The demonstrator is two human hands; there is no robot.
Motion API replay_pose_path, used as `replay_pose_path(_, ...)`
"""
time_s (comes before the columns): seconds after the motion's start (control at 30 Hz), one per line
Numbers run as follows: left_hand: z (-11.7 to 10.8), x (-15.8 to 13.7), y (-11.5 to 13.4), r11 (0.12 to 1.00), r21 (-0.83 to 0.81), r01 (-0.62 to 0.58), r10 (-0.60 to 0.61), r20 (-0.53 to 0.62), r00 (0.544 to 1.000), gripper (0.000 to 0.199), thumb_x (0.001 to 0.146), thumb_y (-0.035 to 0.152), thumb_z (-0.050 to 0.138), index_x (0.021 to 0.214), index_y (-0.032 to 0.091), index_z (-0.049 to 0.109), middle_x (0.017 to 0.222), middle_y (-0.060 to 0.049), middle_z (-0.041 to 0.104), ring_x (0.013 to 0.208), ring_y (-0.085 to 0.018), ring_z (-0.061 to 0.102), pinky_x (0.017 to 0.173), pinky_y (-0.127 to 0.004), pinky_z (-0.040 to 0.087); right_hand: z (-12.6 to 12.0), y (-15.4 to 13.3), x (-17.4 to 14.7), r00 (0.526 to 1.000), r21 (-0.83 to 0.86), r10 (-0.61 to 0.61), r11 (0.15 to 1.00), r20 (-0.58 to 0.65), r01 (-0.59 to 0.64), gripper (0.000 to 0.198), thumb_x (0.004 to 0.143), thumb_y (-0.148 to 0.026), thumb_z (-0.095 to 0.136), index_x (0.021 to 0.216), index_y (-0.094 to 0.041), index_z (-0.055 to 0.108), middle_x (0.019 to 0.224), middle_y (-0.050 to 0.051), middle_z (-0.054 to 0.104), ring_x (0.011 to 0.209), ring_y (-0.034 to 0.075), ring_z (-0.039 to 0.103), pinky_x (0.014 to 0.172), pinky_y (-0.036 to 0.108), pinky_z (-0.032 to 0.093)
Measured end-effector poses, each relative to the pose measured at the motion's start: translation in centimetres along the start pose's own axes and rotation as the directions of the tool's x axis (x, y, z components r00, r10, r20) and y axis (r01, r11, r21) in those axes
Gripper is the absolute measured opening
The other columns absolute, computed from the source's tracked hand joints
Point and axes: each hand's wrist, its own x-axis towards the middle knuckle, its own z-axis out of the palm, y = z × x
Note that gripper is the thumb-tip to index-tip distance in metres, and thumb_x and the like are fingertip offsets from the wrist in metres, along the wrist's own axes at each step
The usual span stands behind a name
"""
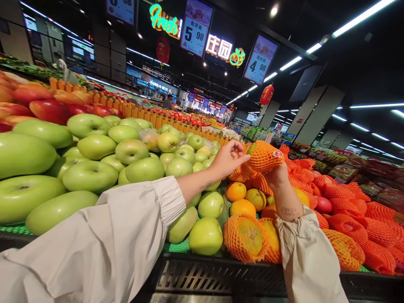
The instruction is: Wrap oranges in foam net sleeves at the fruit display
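My right hand (279, 174) holds up an orange in an orange foam net (263, 155), gripping it from below and the right side. A small red and white sticker shows on the net. Just left of it is my left hand (229, 159), its fingers loosely curled and apart, with the thumb stretched out to the net's edge. I see nothing held in it. Below both hands lie loose oranges (242, 208) and a netted orange (244, 236). Green apples (145, 174) are heaped under and beside my left forearm.
Red apples (50, 110) are piled at the far left. Fruit in red foam nets (353, 212) fills the right side. A black slatted crate edge (202, 273) runs along the front, and a low orange picket divider (139, 114) stands behind the apples. Price signs (196, 27) hang overhead.
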Motion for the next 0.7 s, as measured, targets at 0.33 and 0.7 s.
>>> replay_pose_path(0.33, 0.0, -0.6, 0.3, 0.998, -0.008, -0.065, 0.065, 0.173, 0.983, 0.084, 0.062, 0.027, 0.089, 0.135, 0.018, 0.048, 0.138, -0.014, 0.054, 0.122, -0.026, 0.056, 0.101, -0.037, 0.047, 1.7, -2.3, -1.3, 0.992, -0.047, 0.011, 0.999, 0.126, -0.005, 0.049, 0.040, -0.034, 0.093, 0.083, -0.023, 0.073, 0.096, 0.007, 0.077, 0.114, 0.037, 0.066, 0.099, 0.050, 0.055)
replay_pose_path(0.7, 0.1, -1.1, 0.8, 0.981, 0.116, -0.153, 0.147, 0.059, 0.987, 0.076, 0.064, 0.024, 0.084, 0.132, 0.021, 0.051, 0.134, -0.011, 0.056, 0.121, -0.026, 0.055, 0.107, -0.039, 0.044, 0.9, -3.3, -1.7, 0.965, 0.003, 0.110, 0.993, 0.236, -0.114, 0.050, 0.045, -0.049, 0.095, 0.084, -0.025, 0.074, 0.096, 0.006, 0.077, 0.111, 0.034, 0.069, 0.096, 0.051, 0.059)
